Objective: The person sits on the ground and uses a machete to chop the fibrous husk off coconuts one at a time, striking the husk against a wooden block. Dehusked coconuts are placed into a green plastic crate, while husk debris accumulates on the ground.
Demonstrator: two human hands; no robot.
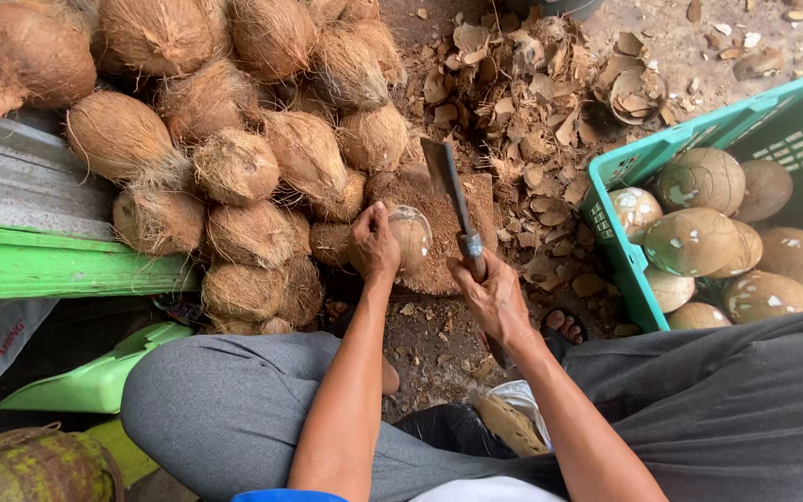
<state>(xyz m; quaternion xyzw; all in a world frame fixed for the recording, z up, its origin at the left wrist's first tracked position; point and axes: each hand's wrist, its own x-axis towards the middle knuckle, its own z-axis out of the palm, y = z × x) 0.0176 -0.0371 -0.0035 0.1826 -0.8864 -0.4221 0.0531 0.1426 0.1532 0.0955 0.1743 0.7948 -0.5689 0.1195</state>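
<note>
Left hand (pixel 373 244) is wrapped around a partly peeled coconut (pixel 408 236), pinning it on a worn wooden chopping block (pixel 439 244) right in front of the knees. Right hand (pixel 493 299) has its fingers closed tight on the handle of a cleaver (pixel 450 188), blade tilted up and away, just beside the coconut but not touching it. Past the left hand and off to its outer side there's a big heap of hairy brown coconuts (pixel 234 130). Out beyond the right hand sits a green plastic crate (pixel 626 260) with smooth shelled coconuts (pixel 699 242) in it, and shell scraps (pixel 522 102) litter the ground ahead of the block.
</note>
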